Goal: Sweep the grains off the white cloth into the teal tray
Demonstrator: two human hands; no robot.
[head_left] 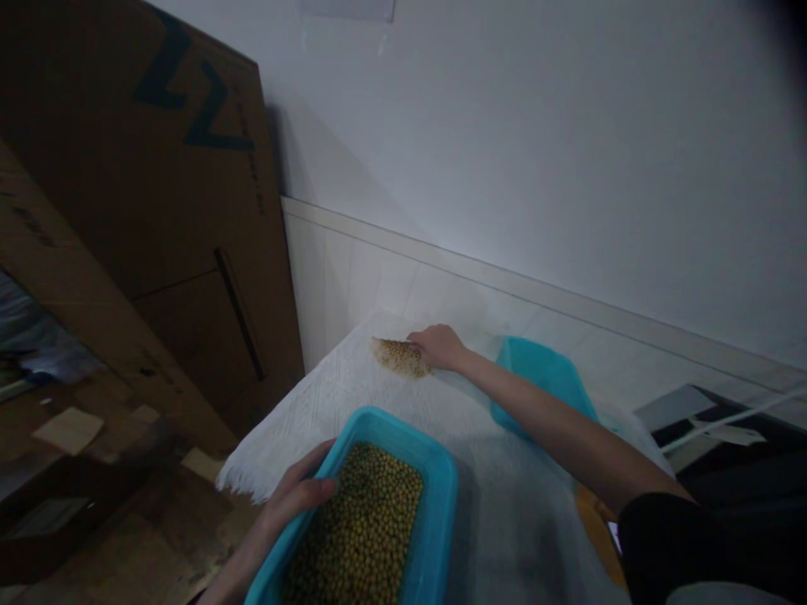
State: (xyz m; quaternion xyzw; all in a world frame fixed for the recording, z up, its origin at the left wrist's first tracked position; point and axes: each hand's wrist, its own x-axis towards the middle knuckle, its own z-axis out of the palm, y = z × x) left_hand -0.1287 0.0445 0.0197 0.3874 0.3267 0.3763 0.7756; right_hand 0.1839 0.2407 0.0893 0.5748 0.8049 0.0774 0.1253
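A blue plastic tub (441,512) filled with yellowish-green beans (378,504), apparently soybeans, stands at the front of the cloth-covered table. My left hand (308,487) grips its left wall, thumb over the rim and fingers outside. Farther back, my right hand (440,346) is closed around the edge of a shallow, rounded, scoop-like piece (403,359) bearing small beans. Blur and dim light hide its exact kind and whether it touches the cloth. Behind my right forearm sits a second blue tub (545,370); its inside shows only in part.
A white fringed cloth (334,386) covers the table, which stands against the wall (504,151). On the left rises a tall cardboard box (189,210), with cardboard scraps (69,428) on the wooden floor. Dark items (725,428) and a white rod lie at right.
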